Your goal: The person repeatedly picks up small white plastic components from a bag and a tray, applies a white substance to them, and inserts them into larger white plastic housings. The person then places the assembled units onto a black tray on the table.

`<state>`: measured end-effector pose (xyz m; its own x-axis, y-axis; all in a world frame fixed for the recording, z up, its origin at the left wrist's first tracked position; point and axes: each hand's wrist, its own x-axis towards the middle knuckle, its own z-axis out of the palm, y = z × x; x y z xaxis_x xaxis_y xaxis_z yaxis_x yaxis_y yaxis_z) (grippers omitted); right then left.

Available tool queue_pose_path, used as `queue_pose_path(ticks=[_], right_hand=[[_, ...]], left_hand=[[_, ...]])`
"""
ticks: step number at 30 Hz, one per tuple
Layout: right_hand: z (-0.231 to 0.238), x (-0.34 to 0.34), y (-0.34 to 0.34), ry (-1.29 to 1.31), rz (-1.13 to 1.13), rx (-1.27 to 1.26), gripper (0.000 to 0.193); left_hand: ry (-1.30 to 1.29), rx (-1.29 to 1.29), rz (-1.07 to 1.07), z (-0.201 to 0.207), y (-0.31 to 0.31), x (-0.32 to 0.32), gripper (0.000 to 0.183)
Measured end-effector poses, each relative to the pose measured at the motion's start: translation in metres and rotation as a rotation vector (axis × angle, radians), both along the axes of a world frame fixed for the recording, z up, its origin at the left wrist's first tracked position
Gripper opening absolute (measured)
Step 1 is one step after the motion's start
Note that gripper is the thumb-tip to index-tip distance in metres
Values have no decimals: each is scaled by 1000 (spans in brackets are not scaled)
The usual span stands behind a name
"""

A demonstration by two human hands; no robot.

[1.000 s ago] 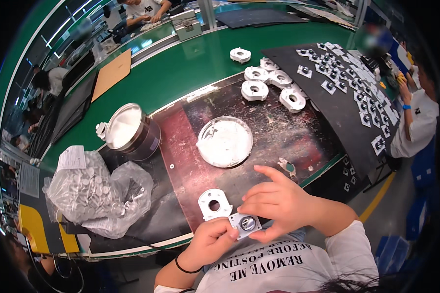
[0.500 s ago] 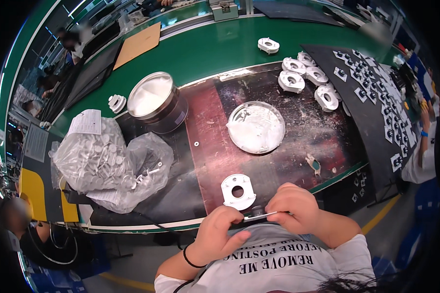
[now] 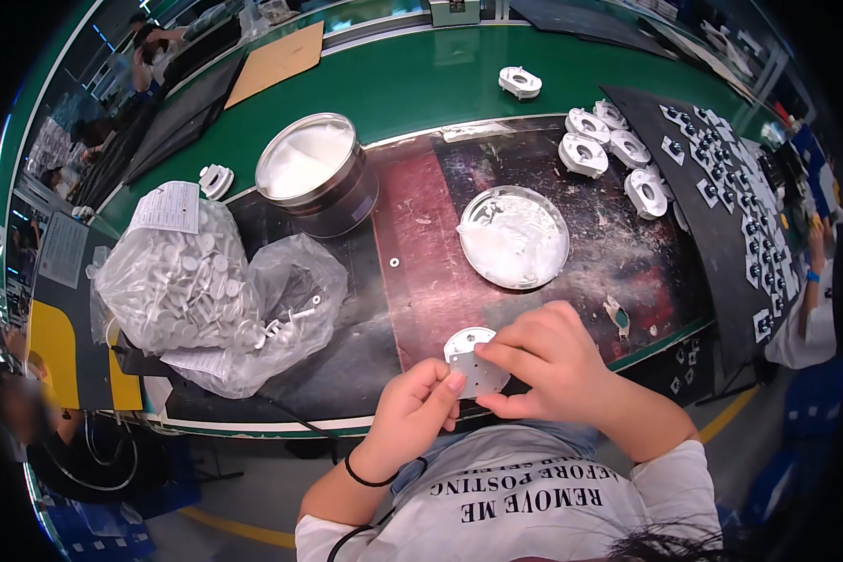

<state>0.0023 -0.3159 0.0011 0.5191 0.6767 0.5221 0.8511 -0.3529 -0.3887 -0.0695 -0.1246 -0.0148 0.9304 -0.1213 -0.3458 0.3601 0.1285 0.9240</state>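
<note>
Both of my hands pinch a thin grey plate with small holes, its flat face turned up. My left hand is closed on its left edge between thumb and fingers. At the right side, my right hand has its fingertips on the plate's top and its thumb by the lower edge. The plate covers most of a white plastic housing, whose far rim shows beyond it. Whether plate and housing touch, I cannot tell. The plate's underside is hidden.
Farther off lies a round metal dish with white paste. A large tin of white material stands left of it, near a bag of small white parts. Several white housings sit by a black board bearing small assemblies.
The plate, seen edge-on before, now lies flat-side up and has moved forward over the white housing. Both hands moved forward with it. The view has shifted slightly.
</note>
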Motion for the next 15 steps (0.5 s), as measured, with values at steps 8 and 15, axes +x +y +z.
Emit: queue_pose_path(ticks=[8, 15], right_hand=[[-6, 18, 2, 27, 12, -53, 43], [-3, 15, 1, 2, 31, -120, 35]], left_hand=[[-630, 668, 51, -19, 13, 0, 61], [-704, 687, -83, -33, 2, 9, 86]])
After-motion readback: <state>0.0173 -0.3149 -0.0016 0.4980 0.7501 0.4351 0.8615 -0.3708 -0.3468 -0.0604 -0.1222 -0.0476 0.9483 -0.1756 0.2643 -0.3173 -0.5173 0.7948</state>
